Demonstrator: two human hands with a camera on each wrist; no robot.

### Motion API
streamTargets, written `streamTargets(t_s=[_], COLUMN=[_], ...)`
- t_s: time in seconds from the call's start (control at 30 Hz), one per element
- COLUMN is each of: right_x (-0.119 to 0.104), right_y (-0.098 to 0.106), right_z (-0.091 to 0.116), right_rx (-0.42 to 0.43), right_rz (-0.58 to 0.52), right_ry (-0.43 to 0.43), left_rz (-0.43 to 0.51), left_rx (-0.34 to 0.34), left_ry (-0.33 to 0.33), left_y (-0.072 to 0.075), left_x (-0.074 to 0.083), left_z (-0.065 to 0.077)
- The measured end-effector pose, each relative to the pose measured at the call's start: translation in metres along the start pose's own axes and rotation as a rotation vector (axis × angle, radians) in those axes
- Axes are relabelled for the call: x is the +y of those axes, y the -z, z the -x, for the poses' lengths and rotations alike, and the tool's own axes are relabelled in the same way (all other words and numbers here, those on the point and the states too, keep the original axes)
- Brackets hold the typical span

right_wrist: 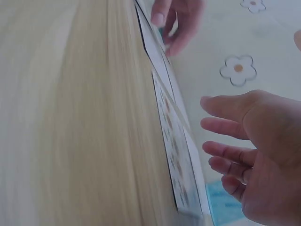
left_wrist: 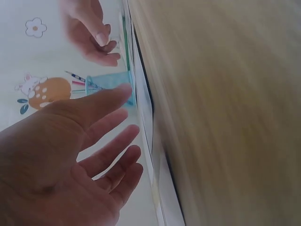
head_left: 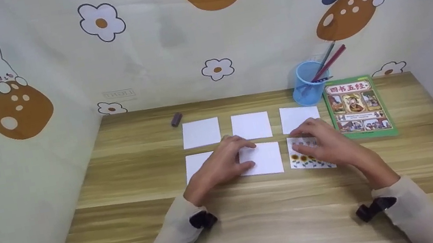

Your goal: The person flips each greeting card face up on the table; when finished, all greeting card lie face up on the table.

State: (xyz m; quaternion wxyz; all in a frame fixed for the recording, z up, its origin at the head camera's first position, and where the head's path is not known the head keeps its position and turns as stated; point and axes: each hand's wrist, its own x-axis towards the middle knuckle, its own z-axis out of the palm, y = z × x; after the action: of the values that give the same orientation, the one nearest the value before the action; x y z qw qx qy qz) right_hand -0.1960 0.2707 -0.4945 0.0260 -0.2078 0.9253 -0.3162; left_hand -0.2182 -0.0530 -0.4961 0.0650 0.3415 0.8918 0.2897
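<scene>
Two rows of small cards lie on the wooden table. Five show blank white faces, among them the front middle card [head_left: 265, 159] and the front left card [head_left: 197, 165]. The front right card [head_left: 304, 161] bears a row of sunflowers and some print. My left hand [head_left: 223, 162] hovers over the gap between the front left and middle cards, its relaxed fingers spread and holding nothing. Over the sunflower card is my right hand [head_left: 325, 144], fingers loosely bent with nothing between them. In the right wrist view its fingertips [right_wrist: 209, 123] stand apart from the sunflower card.
A blue mesh pen cup [head_left: 309, 85] with pencils stands behind the back right card [head_left: 298, 118]. Beside it lies a green-bordered book [head_left: 360, 107]. A dark eraser-like block [head_left: 176, 119] sits at the back left. Patterned cloth walls [head_left: 161, 60] border the table [head_left: 127, 172].
</scene>
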Motion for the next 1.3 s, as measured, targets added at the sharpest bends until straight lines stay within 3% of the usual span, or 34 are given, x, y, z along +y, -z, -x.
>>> streamTargets(t_s=[0.17,0.33,0.5,0.77,0.9,1.13,1.3], right_x=[-0.026,-0.037,-0.036,-0.035,-0.035,-0.033,-0.034], right_y=[-0.025,-0.041,-0.046,-0.042,-0.039,-0.035,-0.034], right_z=[-0.012,-0.018,-0.017,-0.017,-0.018,-0.023,-0.023], right_rx=[-0.034,-0.052,-0.062,-0.066,-0.032,0.113,0.087], right_rz=[0.055,0.092,0.078,0.003,-0.088,-0.397,-0.483], right_ry=[0.081,0.091,0.074,0.055,0.044,-0.013,-0.086], left_rz=[-0.012,-0.028,-0.047,-0.034,-0.031,0.002,0.006], left_rx=[-0.041,-0.061,-0.073,-0.096,-0.081,-0.082,-0.073], left_ry=[0.013,-0.012,-0.025,0.008,-0.001,0.002,-0.02], left_y=[0.004,0.004,0.003,0.003,0.002,0.001,0.0], left_x=[-0.004,-0.004,-0.006,-0.004,-0.003,-0.003,-0.002], left_z=[0.003,0.006,0.007,0.006,0.004,0.004,0.003])
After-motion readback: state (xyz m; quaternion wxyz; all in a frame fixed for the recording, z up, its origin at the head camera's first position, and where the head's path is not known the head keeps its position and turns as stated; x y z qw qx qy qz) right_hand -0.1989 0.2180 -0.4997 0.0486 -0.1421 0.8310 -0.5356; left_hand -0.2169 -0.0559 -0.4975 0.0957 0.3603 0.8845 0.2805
